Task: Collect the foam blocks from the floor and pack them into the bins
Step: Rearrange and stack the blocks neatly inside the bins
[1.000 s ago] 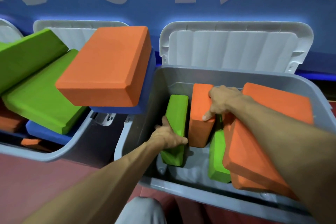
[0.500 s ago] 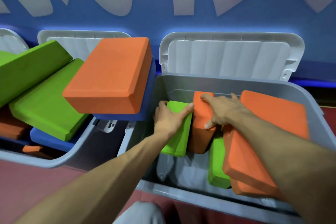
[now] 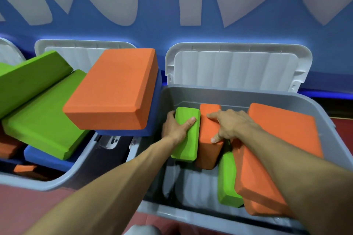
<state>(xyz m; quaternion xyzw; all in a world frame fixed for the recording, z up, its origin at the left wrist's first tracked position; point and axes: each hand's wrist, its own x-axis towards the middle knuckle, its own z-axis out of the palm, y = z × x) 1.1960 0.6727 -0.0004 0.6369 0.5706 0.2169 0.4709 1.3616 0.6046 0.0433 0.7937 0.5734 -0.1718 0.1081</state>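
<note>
Gripping the green block [image 3: 186, 139] at its upper end, the left hand [image 3: 176, 128] is holding it on edge inside the right bin [image 3: 191, 95]. The thumb is lying over the top and the fingers are curling round the far side, close to the bin's left wall. The right hand [image 3: 233, 126] is resting on the upright orange block [image 3: 208, 150], which is touching the green one. Index finger and thumb are lying straight on the foam. The other fingers are hidden, so a full grasp cannot be confirmed.

Probable faults from this position:

1. Both on-edge blocks are standing beside bare bin floor. Releasing either hand early is likely to be risking a topple toward the near wall.
2. The large orange slab [image 3: 277, 139] is leaning over a second green block [image 3: 227, 177], beside the right forearm. Nudging it is likely to be sending it sliding down.
3. The left bin [image 3: 57, 181] is overflowing. Its top orange block [image 3: 114, 89] is overhanging the gap between the bins, and bumping it is probably risking a fall to the floor.
</note>
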